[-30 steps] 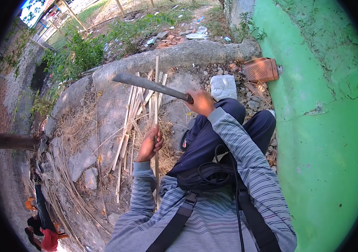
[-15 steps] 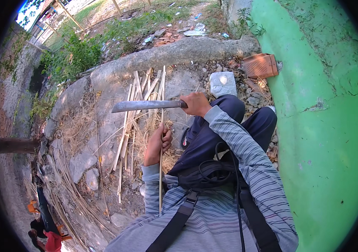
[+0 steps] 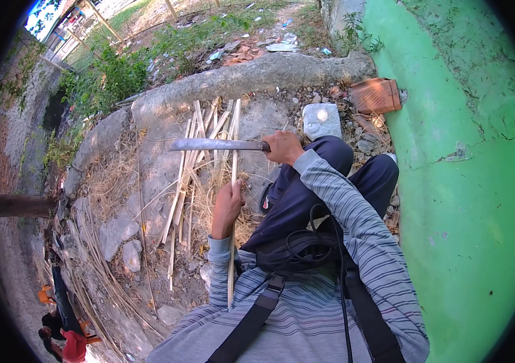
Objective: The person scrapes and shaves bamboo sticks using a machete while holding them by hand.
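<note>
My right hand [image 3: 283, 147] grips the handle of a long grey machete [image 3: 212, 144], whose blade lies level and points left above the ground. My left hand [image 3: 228, 207] is closed around a long thin bamboo strip [image 3: 233, 181] that runs upright from near my chest to the bundle beyond. The blade crosses that strip just above my left hand. Several split bamboo strips [image 3: 194, 158] lie fanned on the concrete ground ahead, among pale shavings.
A grey stone block [image 3: 321, 120] and a red brick [image 3: 377, 95] lie by my right knee. A green wall [image 3: 469, 169] runs along the right. A low concrete curb [image 3: 251, 75] bounds the ground ahead, with weeds beyond. A person in red [image 3: 71, 345] sits at lower left.
The machete blade has swung from tilted up-left to level and moved lower, toward my left hand. The bamboo strip stays in my left hand, which has barely shifted.
</note>
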A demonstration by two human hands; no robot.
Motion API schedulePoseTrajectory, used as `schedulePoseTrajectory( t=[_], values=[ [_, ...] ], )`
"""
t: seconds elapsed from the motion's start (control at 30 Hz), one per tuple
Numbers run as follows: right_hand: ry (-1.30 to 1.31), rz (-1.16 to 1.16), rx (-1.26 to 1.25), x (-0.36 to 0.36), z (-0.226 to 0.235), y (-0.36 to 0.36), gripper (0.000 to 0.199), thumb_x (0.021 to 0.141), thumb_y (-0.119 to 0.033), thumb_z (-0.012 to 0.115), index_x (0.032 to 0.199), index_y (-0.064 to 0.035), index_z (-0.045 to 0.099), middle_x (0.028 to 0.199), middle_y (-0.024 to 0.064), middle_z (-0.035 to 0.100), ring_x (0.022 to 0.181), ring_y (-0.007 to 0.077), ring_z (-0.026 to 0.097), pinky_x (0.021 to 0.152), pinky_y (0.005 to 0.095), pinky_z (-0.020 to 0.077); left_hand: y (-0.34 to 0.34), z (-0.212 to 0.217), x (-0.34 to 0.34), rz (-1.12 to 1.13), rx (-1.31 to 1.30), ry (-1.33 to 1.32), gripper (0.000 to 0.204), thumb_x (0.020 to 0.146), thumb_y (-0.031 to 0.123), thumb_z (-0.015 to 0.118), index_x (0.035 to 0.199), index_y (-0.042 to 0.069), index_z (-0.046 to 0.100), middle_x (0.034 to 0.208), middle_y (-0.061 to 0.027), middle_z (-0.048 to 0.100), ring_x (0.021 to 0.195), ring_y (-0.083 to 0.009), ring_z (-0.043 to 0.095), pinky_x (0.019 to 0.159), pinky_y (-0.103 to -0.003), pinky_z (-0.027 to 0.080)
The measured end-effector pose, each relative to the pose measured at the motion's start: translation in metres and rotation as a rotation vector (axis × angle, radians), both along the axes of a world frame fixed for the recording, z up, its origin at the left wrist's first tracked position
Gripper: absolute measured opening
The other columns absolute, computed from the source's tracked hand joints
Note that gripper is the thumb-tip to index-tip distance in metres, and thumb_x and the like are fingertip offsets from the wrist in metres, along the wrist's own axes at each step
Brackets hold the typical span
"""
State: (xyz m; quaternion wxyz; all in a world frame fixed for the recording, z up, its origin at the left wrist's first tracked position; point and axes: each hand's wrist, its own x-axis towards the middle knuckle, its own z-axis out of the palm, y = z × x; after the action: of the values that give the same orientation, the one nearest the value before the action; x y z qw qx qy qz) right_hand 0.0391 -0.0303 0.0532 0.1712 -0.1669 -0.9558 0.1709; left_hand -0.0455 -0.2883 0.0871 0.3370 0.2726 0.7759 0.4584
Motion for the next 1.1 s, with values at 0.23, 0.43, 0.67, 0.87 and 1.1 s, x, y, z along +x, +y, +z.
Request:
schedulePoseTrajectory(
  t=[0.23, 0.43, 0.67, 0.87, 1.1],
  values=[
    [-0.091, 0.137, -0.095, -0.006, 0.004, -0.007, 0.02, 0.078, -0.03, 0.069, 0.081, -0.0113, 0.074, 0.079, 0.0173, 0.072, 0.081, 0.0389, 0.072, 0.072, 0.0507, 0.0578, -0.001, 0.009, 0.0, 0.046, -0.05, 0.045, 0.045, 0.109, 0.035, 0.048, 0.087, -0.002, 0.062, 0.06, -0.0053, 0.055, 0.055, -0.0148, 0.055, 0.053, -0.034, 0.044],
    [-0.014, -0.186, -0.241, -0.009, 0.0, 0.023, 0.018, 0.078, -0.027, 0.07, 0.082, -0.0099, 0.073, 0.079, 0.0186, 0.072, 0.079, 0.0406, 0.071, 0.073, 0.0527, 0.056, -0.004, 0.04, 0.012, 0.0, -0.024, 0.047, 0.047, 0.11, 0.035, 0.045, 0.083, -0.001, 0.059, 0.057, -0.0039, 0.051, 0.053, -0.0137, 0.053, 0.052, -0.034, 0.041],
    [0.035, 0.148, -0.132, -0.01, 0.002, -0.004, 0.02, 0.077, -0.025, 0.072, 0.08, -0.0072, 0.065, 0.072, 0.0178, 0.068, 0.074, 0.0427, 0.068, 0.066, 0.0519, 0.053, -0.011, 0.04, 0.004, 0.046, 0.03, -0.019, 0.05, 0.113, 0.04, 0.039, 0.075, 0.008, 0.049, 0.058, 0.0031, 0.043, 0.051, -0.0078, 0.039, 0.05, -0.029, 0.032],
    [-0.007, -0.22, -0.284, -0.009, 0.005, 0.027, 0.02, 0.08, -0.029, 0.07, 0.082, -0.0091, 0.072, 0.081, 0.0182, 0.072, 0.079, 0.0408, 0.071, 0.073, 0.0504, 0.0564, -0.007, 0.05, 0.017, -0.018, -0.029, -0.014, 0.05, 0.113, 0.036, 0.039, 0.08, 0.003, 0.055, 0.059, -0.0014, 0.048, 0.054, -0.0114, 0.045, 0.052, -0.032, 0.037],
    [-0.037, 0.106, -0.134, -0.012, 0.013, 0.001, 0.018, 0.077, -0.027, 0.071, 0.083, -0.01, 0.072, 0.079, 0.017, 0.072, 0.076, 0.0411, 0.07, 0.072, 0.0525, 0.0554, -0.023, 0.039, 0.016, 0.026, -0.021, 0.041, 0.05, 0.112, 0.036, 0.041, 0.079, 0.002, 0.056, 0.059, -0.0033, 0.05, 0.054, -0.0143, 0.048, 0.052, -0.034, 0.038]
  ],
)
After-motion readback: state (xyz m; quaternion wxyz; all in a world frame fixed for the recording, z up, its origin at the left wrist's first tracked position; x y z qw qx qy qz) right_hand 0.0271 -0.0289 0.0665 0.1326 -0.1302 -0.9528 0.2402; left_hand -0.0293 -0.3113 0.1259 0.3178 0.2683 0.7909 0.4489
